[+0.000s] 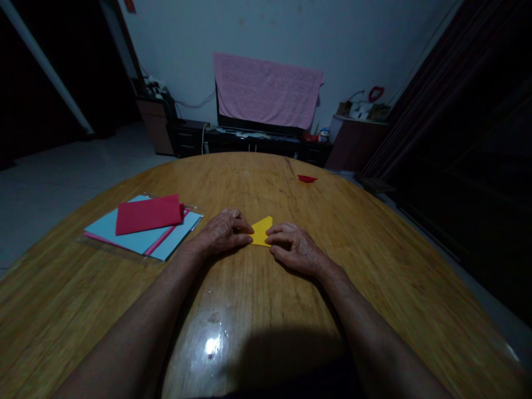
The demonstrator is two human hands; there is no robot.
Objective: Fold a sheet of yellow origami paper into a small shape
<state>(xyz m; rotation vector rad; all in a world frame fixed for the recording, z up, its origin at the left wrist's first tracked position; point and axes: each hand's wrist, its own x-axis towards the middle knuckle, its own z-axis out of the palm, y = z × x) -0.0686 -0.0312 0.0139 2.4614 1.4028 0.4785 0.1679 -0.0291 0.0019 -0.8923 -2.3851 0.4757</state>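
A small folded piece of yellow paper [261, 231] lies on the wooden table between my two hands. Its upper right corner points away from me. My left hand [226, 231] grips the paper's left end between thumb and fingers. On the opposite side, my right hand [296, 246] has its fingertips closed on the right edge. Parts of both paper ends are hidden under my fingers.
Left of my hands, a folded red paper [147, 214] rests on a plastic-wrapped stack of light blue paper [108, 227]. A small red folded paper boat [307, 178] sits near the far edge of the round table [249, 172]. Beyond stands a cloth-covered screen [268, 91].
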